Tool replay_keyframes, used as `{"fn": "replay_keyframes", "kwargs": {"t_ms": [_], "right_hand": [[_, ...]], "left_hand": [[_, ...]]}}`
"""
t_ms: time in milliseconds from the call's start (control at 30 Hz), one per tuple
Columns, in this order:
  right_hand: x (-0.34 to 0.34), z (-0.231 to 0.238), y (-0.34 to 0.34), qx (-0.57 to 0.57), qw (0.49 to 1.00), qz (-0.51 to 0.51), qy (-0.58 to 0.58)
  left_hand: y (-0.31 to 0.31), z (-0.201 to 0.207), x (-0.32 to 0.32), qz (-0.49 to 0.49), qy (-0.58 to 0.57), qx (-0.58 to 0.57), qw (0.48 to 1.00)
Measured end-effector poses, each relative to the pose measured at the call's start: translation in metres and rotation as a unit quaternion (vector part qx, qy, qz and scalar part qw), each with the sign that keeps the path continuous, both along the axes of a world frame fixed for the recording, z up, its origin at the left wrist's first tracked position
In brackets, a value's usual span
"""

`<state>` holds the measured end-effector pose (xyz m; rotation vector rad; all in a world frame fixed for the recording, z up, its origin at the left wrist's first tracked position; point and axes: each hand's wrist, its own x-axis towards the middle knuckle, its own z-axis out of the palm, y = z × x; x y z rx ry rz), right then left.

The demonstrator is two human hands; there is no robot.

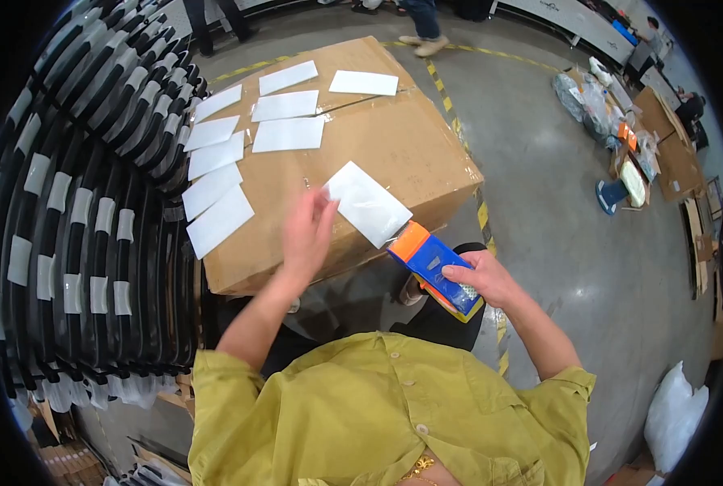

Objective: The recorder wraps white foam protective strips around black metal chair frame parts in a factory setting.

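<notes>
White label [367,202] is coming off the handheld label printer [436,271], blue body with an orange head, held in the right hand [484,279]; right fingers wrapped round the printer body. Left hand [307,231] has the label's far end pinched at its upper-left corner, fingers narrow on it. Label hangs over the near right edge of the cardboard box [378,154], not yet lying flat. Long axis runs diagonally, from the printer mouth up and left toward the box top.

Judged step: pulling a fresh label free of the printer. The next move looks to need a clean tear or peel at the printer end, then a flat lay-down without folding it.

Further back on the box top: ten or so printed labels [289,134], one column along the left edge, others toward the far edge. Left of the box, stacked black curved parts [78,202] with white tags. Far right on the floor [580,243], cardboard and bagged items.
</notes>
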<state>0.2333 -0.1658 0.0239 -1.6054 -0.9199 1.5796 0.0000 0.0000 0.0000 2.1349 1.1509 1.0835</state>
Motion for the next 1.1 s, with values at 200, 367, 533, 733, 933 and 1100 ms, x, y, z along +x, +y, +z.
{"fn": "replay_keyframes", "kwargs": {"t_ms": [200, 367, 533, 733, 933, 1100], "right_hand": [[-0.008, 0.007, -0.014, 0.004, 1.0, 0.02, -0.022], [-0.012, -0.001, -0.026, -0.001, 1.0, 0.023, -0.003], [-0.017, -0.006, -0.05, 0.041, 0.995, -0.012, -0.09], [-0.012, 0.006, -0.074, 0.023, 0.992, 0.001, -0.126], [-0.013, -0.008, -0.061, -0.074, 0.985, -0.096, 0.12], [-0.008, -0.027, -0.044, -0.026, 0.988, -0.142, 0.045]], "left_hand": [[-0.06, -0.031, 0.009, -0.075, -0.264, -0.657, 0.702], [-0.061, -0.028, 0.049, -0.066, -0.312, -0.607, 0.727], [-0.065, -0.012, 0.053, -0.027, -0.356, -0.61, 0.707], [-0.044, -0.011, 0.041, -0.031, -0.36, -0.58, 0.73], [-0.091, 0.023, 0.053, -0.295, 0.084, 0.106, 0.946], [-0.134, 0.064, 0.068, -0.427, -0.049, 0.225, 0.875]]}}
